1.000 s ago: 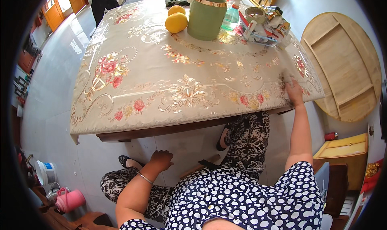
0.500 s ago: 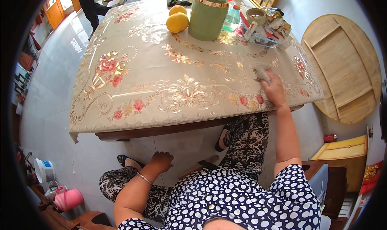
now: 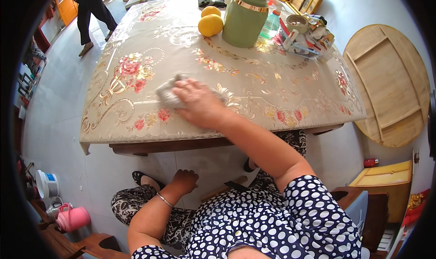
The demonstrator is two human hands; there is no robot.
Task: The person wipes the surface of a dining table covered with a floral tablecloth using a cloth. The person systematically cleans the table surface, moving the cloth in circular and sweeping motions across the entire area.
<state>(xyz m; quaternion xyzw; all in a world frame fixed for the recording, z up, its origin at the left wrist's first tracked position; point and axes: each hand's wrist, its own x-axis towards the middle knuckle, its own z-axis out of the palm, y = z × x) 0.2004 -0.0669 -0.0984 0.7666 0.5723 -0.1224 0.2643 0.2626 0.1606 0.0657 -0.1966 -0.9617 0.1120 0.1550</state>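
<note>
My right hand [image 3: 198,103] presses a crumpled pale grey cloth [image 3: 167,93] flat against the flowered beige tablecloth [image 3: 150,77], left of the table's middle. Hand and cloth are slightly smeared by motion. The fingers lie over the cloth and hold it. My right forearm reaches across the table's near edge. Down by my knee, off the table, my left hand [image 3: 183,181] rests with its fingers loosely curled in. I see nothing in it, and a silvery bangle [image 3: 164,200] circles that wrist.
Toward the table's far side stand a green thermos jug [image 3: 245,25], two yellow fruits [image 3: 210,25], a spray bottle [image 3: 271,25] and a clear tray [image 3: 303,51] of small items. A round wooden tabletop [image 3: 386,84] leans at right. Another person [image 3: 88,13] walks at far left.
My right hand has swept the cloth from the table's right side to left of its middle. My left hand has stayed put. The other person has come further into view.
</note>
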